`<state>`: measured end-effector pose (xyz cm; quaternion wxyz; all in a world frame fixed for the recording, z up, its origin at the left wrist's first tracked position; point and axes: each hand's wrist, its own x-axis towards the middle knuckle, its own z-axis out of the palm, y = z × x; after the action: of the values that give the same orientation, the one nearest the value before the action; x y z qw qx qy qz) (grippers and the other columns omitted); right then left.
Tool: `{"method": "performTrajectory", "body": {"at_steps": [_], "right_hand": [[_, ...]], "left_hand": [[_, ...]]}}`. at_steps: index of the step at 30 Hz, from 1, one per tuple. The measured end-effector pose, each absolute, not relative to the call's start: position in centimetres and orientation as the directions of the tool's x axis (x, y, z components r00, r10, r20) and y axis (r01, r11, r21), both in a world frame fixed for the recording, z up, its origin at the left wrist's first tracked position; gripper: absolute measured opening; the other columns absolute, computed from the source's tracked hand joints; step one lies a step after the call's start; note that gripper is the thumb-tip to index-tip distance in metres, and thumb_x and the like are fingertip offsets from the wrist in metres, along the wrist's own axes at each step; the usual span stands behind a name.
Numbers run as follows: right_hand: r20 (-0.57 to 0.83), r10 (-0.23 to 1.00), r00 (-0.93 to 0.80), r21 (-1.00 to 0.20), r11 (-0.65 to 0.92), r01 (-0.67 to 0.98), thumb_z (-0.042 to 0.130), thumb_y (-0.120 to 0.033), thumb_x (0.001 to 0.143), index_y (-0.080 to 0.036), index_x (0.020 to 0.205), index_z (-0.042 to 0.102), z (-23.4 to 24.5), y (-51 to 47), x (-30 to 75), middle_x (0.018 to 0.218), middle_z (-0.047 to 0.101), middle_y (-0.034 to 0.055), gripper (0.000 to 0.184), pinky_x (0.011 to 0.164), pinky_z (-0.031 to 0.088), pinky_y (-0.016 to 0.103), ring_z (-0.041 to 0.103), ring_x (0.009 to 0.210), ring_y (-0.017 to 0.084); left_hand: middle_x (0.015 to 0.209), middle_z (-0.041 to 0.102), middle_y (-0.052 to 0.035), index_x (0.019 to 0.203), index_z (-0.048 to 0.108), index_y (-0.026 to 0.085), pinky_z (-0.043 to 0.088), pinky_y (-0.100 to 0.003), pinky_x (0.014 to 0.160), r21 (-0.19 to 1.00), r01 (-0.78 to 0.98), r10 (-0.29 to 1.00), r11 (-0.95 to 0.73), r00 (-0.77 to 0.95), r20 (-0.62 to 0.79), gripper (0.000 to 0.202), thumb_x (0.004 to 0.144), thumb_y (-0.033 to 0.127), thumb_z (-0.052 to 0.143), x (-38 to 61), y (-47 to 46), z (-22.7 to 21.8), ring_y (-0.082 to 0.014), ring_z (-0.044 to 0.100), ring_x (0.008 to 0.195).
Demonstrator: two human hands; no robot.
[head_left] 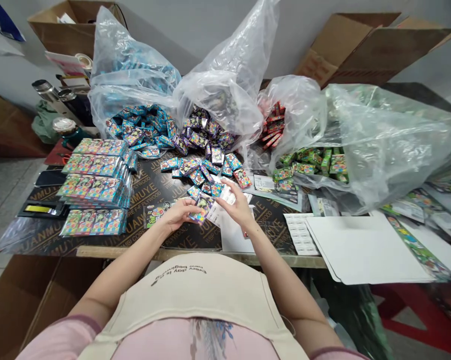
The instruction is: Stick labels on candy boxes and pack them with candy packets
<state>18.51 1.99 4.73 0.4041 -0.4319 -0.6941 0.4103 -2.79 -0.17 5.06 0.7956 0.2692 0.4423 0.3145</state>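
Near the front of the table, my left hand (pixel 179 214) is closed on a small purple, brightly printed box (pixel 201 207), pinched between thumb and fingers. Just to its right, my right hand (pixel 237 204) has thumb and index finger apart, close to the box's edge. A speck of red shows under the right palm; what it is I cannot make out. White printed paper (pixel 225 200) lies partly beneath the right hand. Beyond both hands is a loose cluster of blue, purple and red boxes (pixel 197 177). A flat printed bag (pixel 157 212) lies beside the left wrist.
Clear plastic bags spill blue boxes (pixel 150 125), purple boxes (pixel 198 137), red boxes (pixel 274 125) and green boxes (pixel 323 162). Stacked wrapped packs (pixel 93 200) stand at left, near flasks (pixel 45 90). White boards (pixel 353 245) and a sticker sheet (pixel 300 232) lie right.
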Motion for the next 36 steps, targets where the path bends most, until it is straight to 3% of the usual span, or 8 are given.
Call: {"method": "performTrajectory", "body": {"at_steps": [3, 6, 10, 15, 24, 30, 33, 36], "right_hand": [[0.332, 0.874, -0.355, -0.766, 0.469, 0.440, 0.072, -0.051, 0.070, -0.028, 0.141, 0.037, 4.8, 0.9, 17.3, 0.149, 0.037, 0.0112, 0.082, 0.112, 0.027, 0.052, 0.032, 0.138, 0.032], [0.355, 0.797, -0.488, -0.645, 0.587, 0.490, 0.074, -0.043, 0.067, -0.029, 0.140, 0.038, 4.7, 0.2, 16.3, 0.138, 0.048, 0.0104, 0.082, 0.110, 0.027, 0.054, 0.039, 0.132, 0.035], [0.368, 0.846, -0.385, -0.662, 0.529, 0.531, 0.068, -0.031, 0.070, -0.030, 0.139, 0.036, 3.4, 0.3, 16.7, 0.130, 0.053, 0.0089, 0.076, 0.104, 0.035, 0.052, 0.048, 0.122, 0.033], [0.302, 0.859, -0.415, -0.638, 0.505, 0.581, 0.068, -0.034, 0.074, -0.030, 0.141, 0.033, 0.4, 0.6, 17.8, 0.134, 0.049, 0.0113, 0.075, 0.102, 0.037, 0.055, 0.046, 0.124, 0.034], [0.225, 0.767, -0.601, -0.766, 0.520, 0.377, 0.069, -0.036, 0.076, -0.028, 0.142, 0.033, 0.3, 0.4, 17.1, 0.136, 0.050, 0.0119, 0.076, 0.105, 0.036, 0.051, 0.047, 0.125, 0.031], [0.258, 0.844, -0.471, -0.781, 0.468, 0.412, 0.074, -0.049, 0.069, -0.026, 0.146, 0.028, 0.7, 0.2, 16.7, 0.142, 0.047, 0.0144, 0.092, 0.111, 0.024, 0.056, 0.043, 0.132, 0.033], [0.265, 0.838, -0.478, -0.750, 0.491, 0.444, 0.059, -0.045, 0.084, -0.033, 0.148, 0.023, 1.1, -0.2, 16.4, 0.128, 0.062, 0.0075, 0.074, 0.109, 0.028, 0.054, 0.061, 0.114, 0.026], [0.358, 0.832, -0.424, -0.666, 0.545, 0.509, 0.054, -0.047, 0.086, -0.045, 0.135, 0.043, 2.4, 2.0, 18.1, 0.117, 0.069, -0.0040, 0.050, 0.100, 0.042, 0.045, 0.067, 0.103, 0.021]], "left_hand": [[0.072, 0.066, -0.0018, 0.074, 0.063, 0.013, 0.055, -0.028, 0.062, 0.702, -0.360, 0.789, 0.614, 0.262, -0.556, 0.032, 0.054, 0.026, 0.084, -2.4, -0.5, 4.3, -0.0115, 0.062, 0.060], [0.076, 0.067, -0.0032, 0.077, 0.063, 0.014, 0.055, -0.033, 0.070, 0.740, -0.315, 0.804, 0.594, 0.265, -0.533, 0.035, 0.058, 0.036, 0.082, -2.4, -0.9, 3.8, -0.0142, 0.063, 0.066], [0.104, 0.067, -0.0111, 0.097, 0.067, 0.018, 0.044, -0.045, 0.095, 0.947, 0.197, 0.946, 0.255, 0.149, -0.286, 0.045, 0.065, 0.049, 0.075, -4.8, -1.1, 2.7, -0.0267, 0.060, 0.101], [0.134, 0.051, -0.0141, 0.139, 0.042, 0.024, 0.017, -0.055, 0.111, 0.526, 0.809, 0.922, -0.261, 0.370, -0.112, 0.096, 0.053, 0.034, 0.084, -8.2, -1.0, 0.6, -0.0340, 0.043, 0.126], [0.137, 0.046, -0.0113, 0.150, 0.004, 0.024, 0.020, -0.049, 0.113, 0.516, 0.749, 0.874, -0.415, 0.486, -0.003, 0.110, 0.063, 0.025, 0.071, -8.3, -1.3, 0.5, -0.0294, 0.044, 0.124], [0.132, 0.049, -0.0106, 0.150, 0.007, 0.025, 0.035, -0.044, 0.104, 0.576, 0.733, 0.903, -0.362, 0.429, 0.021, 0.107, 0.065, 0.026, 0.071, -8.4, -1.2, 1.1, -0.0296, 0.046, 0.120], [0.130, 0.050, -0.0112, 0.151, 0.004, 0.025, 0.038, -0.044, 0.100, 0.563, 0.754, 0.914, -0.338, 0.405, 0.006, 0.109, 0.064, 0.027, 0.071, -8.2, -1.4, 0.7, -0.0300, 0.048, 0.117], [0.127, 0.052, -0.0124, 0.151, 0.007, 0.023, 0.040, -0.045, 0.096, 0.497, 0.800, 0.905, -0.337, 0.420, -0.062, 0.109, 0.063, 0.027, 0.072, -7.8, -1.5, 0.3, -0.0311, 0.050, 0.114]]}}
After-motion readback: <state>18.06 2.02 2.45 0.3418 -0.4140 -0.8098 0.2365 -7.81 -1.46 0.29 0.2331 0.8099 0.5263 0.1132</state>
